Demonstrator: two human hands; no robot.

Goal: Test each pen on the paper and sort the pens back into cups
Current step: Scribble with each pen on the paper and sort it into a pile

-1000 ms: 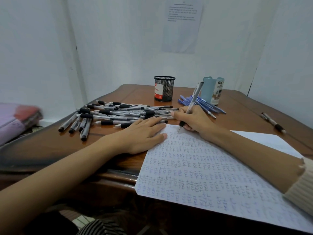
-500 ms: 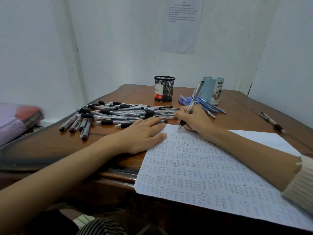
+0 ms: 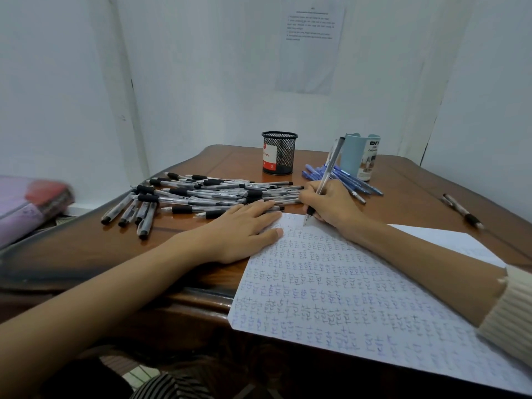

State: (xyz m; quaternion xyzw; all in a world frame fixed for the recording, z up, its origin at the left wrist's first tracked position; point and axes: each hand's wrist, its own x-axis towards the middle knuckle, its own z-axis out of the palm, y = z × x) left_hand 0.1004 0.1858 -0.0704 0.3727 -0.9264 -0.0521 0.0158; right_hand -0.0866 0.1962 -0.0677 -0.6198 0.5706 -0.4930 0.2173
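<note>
My right hand [image 3: 331, 204] grips a clear black-tipped pen [image 3: 326, 175] upright, its tip touching the top edge of the white paper [image 3: 359, 298], which is covered in rows of small written words. My left hand [image 3: 244, 228] lies flat with straight fingers, pressing the paper's top left corner and the table. A pile of several black pens [image 3: 201, 197] lies just beyond my left hand. Several blue pens [image 3: 345, 177] lie in front of a light blue cup [image 3: 361, 156]. A black mesh cup [image 3: 279, 152] stands at the back centre.
The wooden table [image 3: 115, 246] has a curved front edge; the paper overhangs it. Two more pens [image 3: 462, 210] lie at the far right. A pink and red bundle [image 3: 31, 205] sits off the table at left. White walls close in behind, with a printed sheet [image 3: 311, 47] pinned up.
My right hand and its pen have shifted slightly to the right along the top of the paper. My left hand has stayed in place.
</note>
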